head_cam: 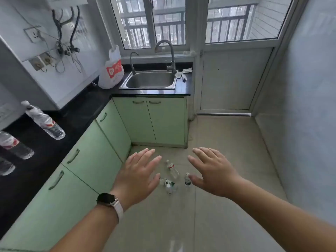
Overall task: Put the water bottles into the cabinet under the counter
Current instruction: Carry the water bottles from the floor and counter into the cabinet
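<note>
The left hand (140, 176) and right hand (211, 171) hover apart, fingers spread, holding nothing; below and between them small clear plastic water bottles (172, 169) lie on the beige tiled floor (227, 142), one seemingly upright by the right thumb; the pale green cabinet doors (91, 157) at left are closed.

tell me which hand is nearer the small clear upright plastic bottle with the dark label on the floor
Right. The right hand hovers by the upright bottle, thumb beside its cap; the left hand sits further left, beyond the lying bottles.
</note>
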### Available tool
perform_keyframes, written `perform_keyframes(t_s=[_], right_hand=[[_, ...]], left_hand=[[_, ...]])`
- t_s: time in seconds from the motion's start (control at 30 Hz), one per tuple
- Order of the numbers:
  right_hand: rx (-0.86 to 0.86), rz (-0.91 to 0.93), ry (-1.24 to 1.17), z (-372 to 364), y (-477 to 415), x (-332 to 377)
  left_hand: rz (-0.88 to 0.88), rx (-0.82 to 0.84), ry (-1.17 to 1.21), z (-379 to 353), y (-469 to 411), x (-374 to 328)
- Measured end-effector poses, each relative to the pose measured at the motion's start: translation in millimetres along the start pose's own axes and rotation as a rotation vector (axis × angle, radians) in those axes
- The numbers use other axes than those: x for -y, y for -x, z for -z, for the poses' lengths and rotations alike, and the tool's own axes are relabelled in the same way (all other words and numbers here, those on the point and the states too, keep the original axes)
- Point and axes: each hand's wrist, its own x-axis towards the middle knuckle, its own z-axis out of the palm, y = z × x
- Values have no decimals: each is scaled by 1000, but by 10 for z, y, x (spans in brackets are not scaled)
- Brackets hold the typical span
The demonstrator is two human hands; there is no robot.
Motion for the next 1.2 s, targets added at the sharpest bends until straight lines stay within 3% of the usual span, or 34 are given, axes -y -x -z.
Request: perform_keyframes(t_s=[0.33, 0.8, 0.97, 1.2], right_hand=[[138, 50, -76, -643, -230, -530], [349, 15, -93, -1744, -1245, -872], [485, 2, -111, -2194, -1504, -979], [541, 29, -191, -2828, -1808, -1159]], left_hand=[[91, 107, 57, -644, -348, -138], [173, 152, 250, -2053, -967, 695], [172, 249, 292, -2516, -1075, 974], [326, 329, 329, -3125, -1188, 1037]])
